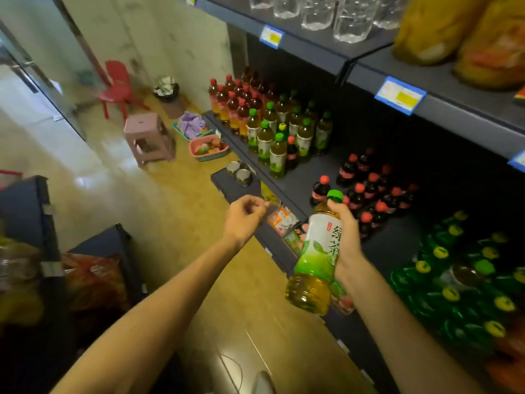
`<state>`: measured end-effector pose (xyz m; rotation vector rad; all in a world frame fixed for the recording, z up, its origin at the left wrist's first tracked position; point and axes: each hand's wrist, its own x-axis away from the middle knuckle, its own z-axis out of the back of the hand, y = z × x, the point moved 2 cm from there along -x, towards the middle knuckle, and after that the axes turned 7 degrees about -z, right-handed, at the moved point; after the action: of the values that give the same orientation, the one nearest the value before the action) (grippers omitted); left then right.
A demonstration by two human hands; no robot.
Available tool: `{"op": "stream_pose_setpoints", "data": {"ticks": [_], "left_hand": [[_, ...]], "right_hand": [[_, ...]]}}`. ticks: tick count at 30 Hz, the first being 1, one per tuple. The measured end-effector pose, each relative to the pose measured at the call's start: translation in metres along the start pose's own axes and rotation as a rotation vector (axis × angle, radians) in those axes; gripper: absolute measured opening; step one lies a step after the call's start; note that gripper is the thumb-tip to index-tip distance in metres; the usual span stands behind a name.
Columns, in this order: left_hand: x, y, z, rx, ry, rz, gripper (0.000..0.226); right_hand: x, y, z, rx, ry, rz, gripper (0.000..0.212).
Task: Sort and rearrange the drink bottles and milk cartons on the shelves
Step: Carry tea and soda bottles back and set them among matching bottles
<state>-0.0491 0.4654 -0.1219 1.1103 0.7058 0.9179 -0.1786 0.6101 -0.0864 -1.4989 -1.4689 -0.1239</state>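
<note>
My right hand (348,237) grips a green tea bottle (315,257) with a green cap, tilted, in front of the middle shelf (298,180). My left hand (245,216) hovers to its left with fingers loosely curled and holds nothing. On the shelf stand several green-capped tea bottles (277,135), several red-capped amber tea bottles (235,106) at the far end, and several red-capped cola bottles (369,191) nearer me. One cola bottle (291,153) stands among the green tea. Green soda bottles with yellow caps (454,280) fill the near right.
Clear glasses (326,12) and orange bags (468,38) sit on the upper shelf. Below are jars (240,172) and snack packs (284,220). On the floor are a pink stool (147,137), red chair (116,86), baskets (208,149) and a bin (167,91). Another rack (34,223) stands left.
</note>
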Motion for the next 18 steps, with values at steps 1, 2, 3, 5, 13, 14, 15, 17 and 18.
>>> {"op": "stream_pose_setpoints", "data": {"ticks": [1,2,3,5,13,14,15,17,18], "left_hand": [[-0.007,-0.006,0.009,0.009,0.007,0.019,0.013],[-0.014,-0.011,0.016,0.020,0.014,0.035,0.011],[-0.022,-0.015,0.022,0.035,0.017,0.039,0.011],[-0.036,-0.024,0.027,0.050,0.018,0.045,0.009],[-0.107,-0.047,0.028,0.063,-0.016,0.096,0.004],[-0.121,-0.046,0.029,0.062,-0.017,0.095,0.004],[-0.136,-0.046,0.031,0.056,-0.020,0.096,0.004],[-0.167,-0.043,0.034,0.038,-0.035,0.099,0.007],[-0.184,-0.041,0.036,0.035,-0.045,0.095,0.009]], "right_hand": [[-0.007,0.002,-0.009,-0.003,-0.008,-0.016,0.051],[-0.014,0.003,-0.017,-0.002,-0.013,-0.030,0.052],[-0.021,0.003,-0.023,0.006,-0.012,-0.042,0.052],[-0.036,0.002,-0.033,0.021,-0.003,-0.059,0.053],[-0.111,-0.026,-0.051,0.031,0.085,-0.054,0.055],[-0.122,-0.031,-0.054,0.025,0.097,-0.051,0.051],[-0.133,-0.038,-0.057,0.018,0.107,-0.049,0.045],[-0.157,-0.051,-0.062,-0.003,0.125,-0.056,0.041],[-0.167,-0.058,-0.066,-0.014,0.128,-0.055,0.043]]}}
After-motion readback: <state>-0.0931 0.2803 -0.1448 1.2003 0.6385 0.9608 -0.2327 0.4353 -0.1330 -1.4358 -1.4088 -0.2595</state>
